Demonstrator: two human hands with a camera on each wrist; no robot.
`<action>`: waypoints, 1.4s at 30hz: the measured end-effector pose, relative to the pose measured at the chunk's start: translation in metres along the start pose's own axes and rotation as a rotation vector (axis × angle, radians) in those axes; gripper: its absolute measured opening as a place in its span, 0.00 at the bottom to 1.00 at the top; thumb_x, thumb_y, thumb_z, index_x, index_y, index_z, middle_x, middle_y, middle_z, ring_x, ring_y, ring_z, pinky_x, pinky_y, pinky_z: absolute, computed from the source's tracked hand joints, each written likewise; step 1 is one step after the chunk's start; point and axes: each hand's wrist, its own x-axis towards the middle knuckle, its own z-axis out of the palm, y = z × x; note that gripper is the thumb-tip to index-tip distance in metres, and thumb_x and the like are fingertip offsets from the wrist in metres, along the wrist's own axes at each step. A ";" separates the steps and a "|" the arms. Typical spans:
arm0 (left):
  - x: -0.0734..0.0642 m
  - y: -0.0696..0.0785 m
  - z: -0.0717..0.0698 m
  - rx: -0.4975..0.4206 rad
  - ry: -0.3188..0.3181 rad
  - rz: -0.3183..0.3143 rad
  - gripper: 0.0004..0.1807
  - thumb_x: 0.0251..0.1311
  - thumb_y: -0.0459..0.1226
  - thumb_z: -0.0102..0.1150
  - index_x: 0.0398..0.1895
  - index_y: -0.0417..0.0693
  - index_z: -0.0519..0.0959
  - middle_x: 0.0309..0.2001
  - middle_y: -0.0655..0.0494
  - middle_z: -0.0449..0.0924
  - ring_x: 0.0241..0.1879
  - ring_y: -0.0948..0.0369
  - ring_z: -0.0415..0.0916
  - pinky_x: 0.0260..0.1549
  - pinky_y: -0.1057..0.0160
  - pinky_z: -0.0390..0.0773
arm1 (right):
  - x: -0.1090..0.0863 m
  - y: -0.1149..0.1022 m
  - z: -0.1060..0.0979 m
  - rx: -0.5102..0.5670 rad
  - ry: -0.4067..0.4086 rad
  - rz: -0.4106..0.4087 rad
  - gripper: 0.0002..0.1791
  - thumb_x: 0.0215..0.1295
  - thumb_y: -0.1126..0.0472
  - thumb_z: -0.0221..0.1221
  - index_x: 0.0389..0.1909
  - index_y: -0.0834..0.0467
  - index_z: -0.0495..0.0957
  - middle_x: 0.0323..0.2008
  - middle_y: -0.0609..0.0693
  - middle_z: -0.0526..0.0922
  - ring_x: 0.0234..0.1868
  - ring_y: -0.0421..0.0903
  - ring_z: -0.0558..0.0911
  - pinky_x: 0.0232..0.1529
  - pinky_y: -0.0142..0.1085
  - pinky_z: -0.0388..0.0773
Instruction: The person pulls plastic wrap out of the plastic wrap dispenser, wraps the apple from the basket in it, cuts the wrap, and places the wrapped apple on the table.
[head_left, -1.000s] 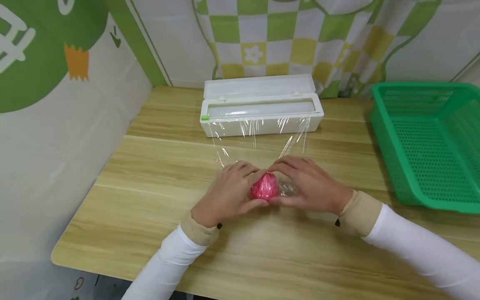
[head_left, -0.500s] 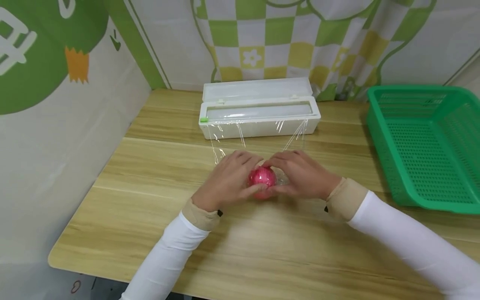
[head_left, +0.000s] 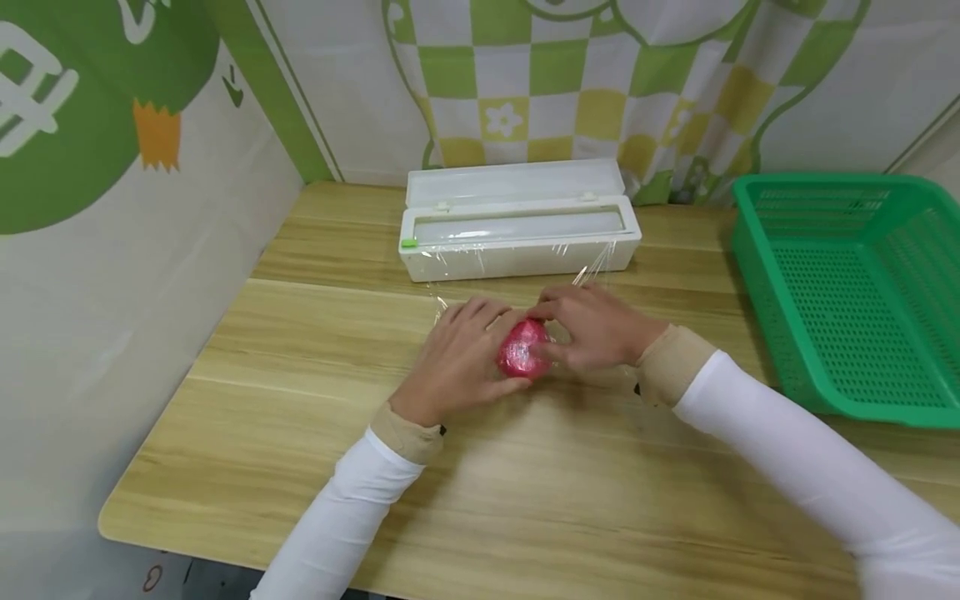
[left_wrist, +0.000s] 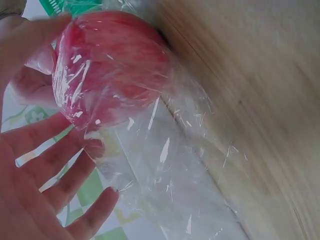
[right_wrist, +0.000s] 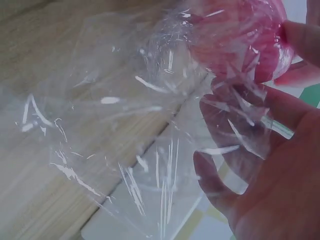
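A round red apple (head_left: 521, 354) lies between the two hands, with clear cling film wrapped over its glossy skin. My left hand (head_left: 461, 354) holds its left side between thumb and fingers. On the other side, my right hand (head_left: 596, 325) grips it with thumb and forefinger. The right wrist view shows crinkled film (right_wrist: 150, 100) lying across the other right-hand fingers. From the apple, a sheet of film (left_wrist: 165, 155) stretches back to a white cling film dispenser (head_left: 517, 260), whose lid stands raised.
A green plastic basket (head_left: 780, 308) stands on the right of the wooden table (head_left: 262, 433). Patterned curtain cloth (head_left: 510, 75) hangs behind the dispenser. A light wall covering (head_left: 112, 358) borders the table's left side.
Both hands have moved the apple slightly away, toward the dispenser, and it has turned. The right hand has shifted left and back, and the span of film has become shorter.
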 end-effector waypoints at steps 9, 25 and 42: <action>0.011 -0.006 0.000 -0.023 -0.098 -0.064 0.42 0.57 0.56 0.78 0.70 0.45 0.77 0.65 0.50 0.83 0.67 0.50 0.75 0.70 0.46 0.74 | 0.007 0.005 -0.002 0.057 0.035 0.054 0.30 0.73 0.48 0.60 0.69 0.61 0.76 0.65 0.57 0.83 0.66 0.58 0.82 0.70 0.58 0.76; 0.038 -0.025 -0.006 -0.039 -0.225 -0.089 0.37 0.63 0.55 0.67 0.71 0.47 0.76 0.68 0.49 0.80 0.69 0.47 0.72 0.73 0.44 0.71 | 0.006 -0.002 -0.002 -0.155 0.194 0.000 0.36 0.59 0.41 0.75 0.63 0.58 0.82 0.59 0.54 0.85 0.62 0.54 0.82 0.65 0.60 0.77; 0.038 -0.026 0.004 0.007 -0.005 -0.066 0.29 0.62 0.51 0.72 0.62 0.45 0.83 0.61 0.49 0.84 0.64 0.50 0.76 0.72 0.47 0.73 | 0.029 0.018 -0.015 0.013 0.136 -0.014 0.14 0.66 0.58 0.68 0.49 0.60 0.85 0.41 0.51 0.90 0.40 0.51 0.86 0.45 0.46 0.84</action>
